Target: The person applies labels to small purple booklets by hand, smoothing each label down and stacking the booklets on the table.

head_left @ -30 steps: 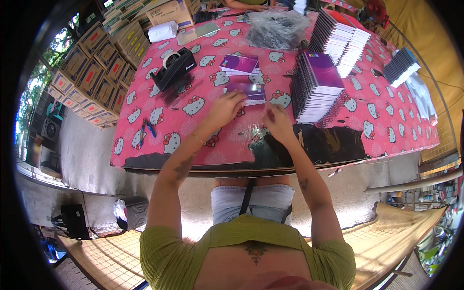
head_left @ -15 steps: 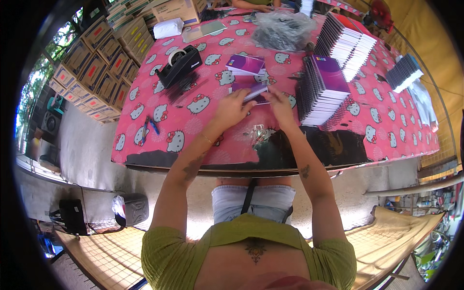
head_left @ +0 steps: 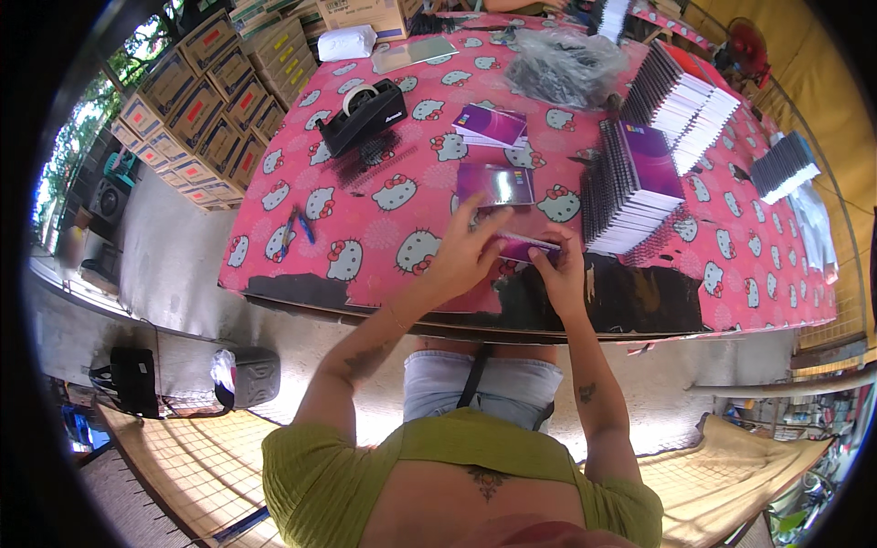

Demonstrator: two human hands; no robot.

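Note:
A thin purple notebook (head_left: 528,247), seen nearly edge-on, is held above the table near its front edge. My right hand (head_left: 565,265) grips its right end, thumb on the near side. At its left end is my left hand (head_left: 470,247), thumb and fingers around the corner. Just beyond my hands lies a purple notebook (head_left: 498,184) with a glossy cover. Farther back is a small pile of purple notebooks (head_left: 491,124). To the right of my hands stands a tall stack of spiral-bound notebooks (head_left: 635,187) with a purple cover on top.
More spiral notebooks (head_left: 681,100) are stacked behind. A black tape dispenser (head_left: 365,119) sits at left, with loose black spirals (head_left: 370,160) beside it and pens (head_left: 297,228) nearer. Clear plastic (head_left: 566,68) lies at the back. Cartons (head_left: 196,110) stand left of the pink-covered table (head_left: 384,247).
My hands have drawn a notebook toward me, uncovering the glossy purple one beyond them. The view has shifted slightly, moving the table's contents rightward and down.

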